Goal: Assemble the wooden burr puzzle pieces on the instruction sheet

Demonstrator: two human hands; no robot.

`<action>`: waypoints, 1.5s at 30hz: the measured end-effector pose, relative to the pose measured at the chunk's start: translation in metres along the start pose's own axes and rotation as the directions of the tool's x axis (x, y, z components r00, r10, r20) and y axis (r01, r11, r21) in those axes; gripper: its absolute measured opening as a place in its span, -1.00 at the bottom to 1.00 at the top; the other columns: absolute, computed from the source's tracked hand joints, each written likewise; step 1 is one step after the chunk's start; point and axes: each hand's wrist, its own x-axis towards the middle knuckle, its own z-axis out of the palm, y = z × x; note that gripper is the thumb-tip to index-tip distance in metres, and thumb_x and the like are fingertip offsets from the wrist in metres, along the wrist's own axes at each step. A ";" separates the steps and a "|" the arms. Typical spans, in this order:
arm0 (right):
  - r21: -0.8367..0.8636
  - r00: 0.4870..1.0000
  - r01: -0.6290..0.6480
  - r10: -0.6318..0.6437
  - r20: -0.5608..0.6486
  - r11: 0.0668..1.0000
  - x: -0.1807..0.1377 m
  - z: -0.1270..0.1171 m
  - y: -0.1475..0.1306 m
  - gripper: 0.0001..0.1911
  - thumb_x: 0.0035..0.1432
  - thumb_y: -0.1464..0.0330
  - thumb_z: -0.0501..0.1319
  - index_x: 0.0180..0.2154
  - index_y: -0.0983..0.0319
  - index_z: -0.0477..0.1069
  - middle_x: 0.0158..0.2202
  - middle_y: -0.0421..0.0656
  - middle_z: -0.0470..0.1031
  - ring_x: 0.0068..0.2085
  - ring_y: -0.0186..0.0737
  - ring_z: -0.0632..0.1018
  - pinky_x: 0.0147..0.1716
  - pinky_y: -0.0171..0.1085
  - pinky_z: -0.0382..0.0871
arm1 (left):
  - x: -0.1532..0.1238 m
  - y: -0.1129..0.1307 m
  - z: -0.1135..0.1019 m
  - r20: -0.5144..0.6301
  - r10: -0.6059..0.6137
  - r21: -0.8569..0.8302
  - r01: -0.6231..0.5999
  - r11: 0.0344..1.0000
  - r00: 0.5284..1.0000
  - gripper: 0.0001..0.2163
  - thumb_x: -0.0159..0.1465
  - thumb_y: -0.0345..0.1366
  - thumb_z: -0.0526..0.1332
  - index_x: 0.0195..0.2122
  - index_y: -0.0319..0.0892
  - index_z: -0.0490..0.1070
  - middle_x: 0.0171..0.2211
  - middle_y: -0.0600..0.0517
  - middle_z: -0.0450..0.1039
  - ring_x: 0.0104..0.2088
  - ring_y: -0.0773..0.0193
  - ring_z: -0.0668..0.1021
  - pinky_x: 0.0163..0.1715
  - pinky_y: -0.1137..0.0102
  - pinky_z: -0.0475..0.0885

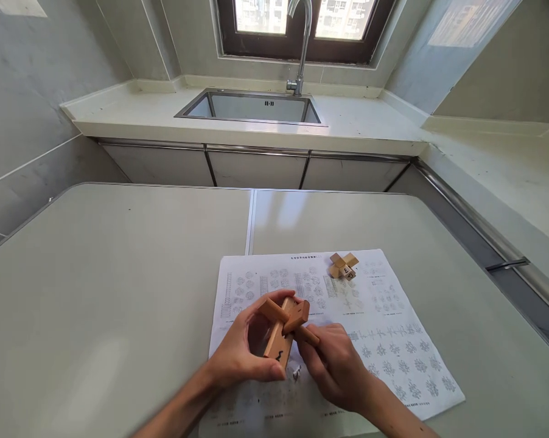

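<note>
My left hand (242, 356) and my right hand (336, 362) are closed together on a wooden interlocking puzzle (286, 325) made of crossed notched bars, held just above a printed instruction sheet (384, 334). The left thumb and fingers pinch the long upright bar. Fingers of the right hand grip the bar that sticks out to the right. A second small assembled wooden puzzle piece (344, 266) lies on the far part of the sheet, apart from both hands.
The sheet lies on a pale table (110, 292) with a seam down its middle. Beyond it runs a counter with a steel sink (251, 108) and a tap (302, 42) under a window. A further counter runs along the right.
</note>
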 end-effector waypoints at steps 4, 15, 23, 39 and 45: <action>0.031 0.999 -0.017 0.018 -0.046 0.999 0.004 0.000 0.000 -0.74 0.46 0.43 0.01 -0.35 0.13 0.25 -0.53 -0.28 0.22 -0.56 -0.28 0.22 -0.46 -0.22 0.03 | 0.000 -0.001 -0.001 -0.019 0.014 0.042 -0.013 0.999 1.000 -0.09 0.00 0.08 0.60 0.34 -0.05 0.33 0.22 -0.22 0.43 0.23 -0.17 0.48 0.26 0.02 0.35; 0.306 0.966 -0.246 0.257 0.005 0.920 0.011 -0.008 0.001 -0.79 0.45 0.24 0.11 0.05 0.14 0.33 -0.37 -0.23 0.48 -0.47 -0.26 0.42 -0.43 -0.26 0.24 | -0.005 0.003 -0.001 -0.191 0.062 0.357 0.010 0.934 0.980 -0.10 0.02 -0.05 0.62 0.35 0.01 0.28 0.31 -0.19 0.38 0.31 -0.17 0.43 0.35 0.06 0.30; 0.691 0.884 -0.452 0.385 0.264 0.564 0.016 -0.017 0.002 -0.48 0.51 -0.03 0.01 0.26 0.14 0.26 -0.37 -0.18 0.56 -0.54 -0.29 0.48 -0.53 -0.31 0.36 | -0.003 0.009 0.001 -0.151 0.219 0.643 -0.072 0.762 0.964 -0.12 0.04 -0.15 0.62 0.35 0.03 0.25 0.26 -0.15 0.44 0.27 -0.15 0.50 0.32 0.03 0.36; 0.855 0.870 -0.471 0.272 0.411 0.216 0.024 -0.019 0.001 -0.50 0.43 0.17 0.29 0.30 0.16 0.37 0.10 0.07 0.60 -0.18 -0.13 0.72 -0.29 -0.22 0.61 | -0.004 0.007 0.002 -0.038 0.303 0.566 -0.229 0.792 0.952 -0.10 0.02 0.02 0.60 0.37 0.05 0.29 0.25 -0.15 0.45 0.24 -0.19 0.49 0.28 0.04 0.36; 0.691 0.879 -0.441 0.430 0.204 0.573 0.022 -0.015 0.003 -0.59 0.47 0.05 0.17 0.14 0.19 0.36 -0.19 -0.06 0.67 -0.36 -0.17 0.70 -0.43 -0.27 0.55 | -0.002 0.007 -0.009 -0.323 0.115 0.131 -0.076 0.988 0.939 -0.19 0.16 0.35 0.34 0.29 -0.09 0.41 0.20 -0.20 0.49 0.16 -0.17 0.51 0.15 0.12 0.44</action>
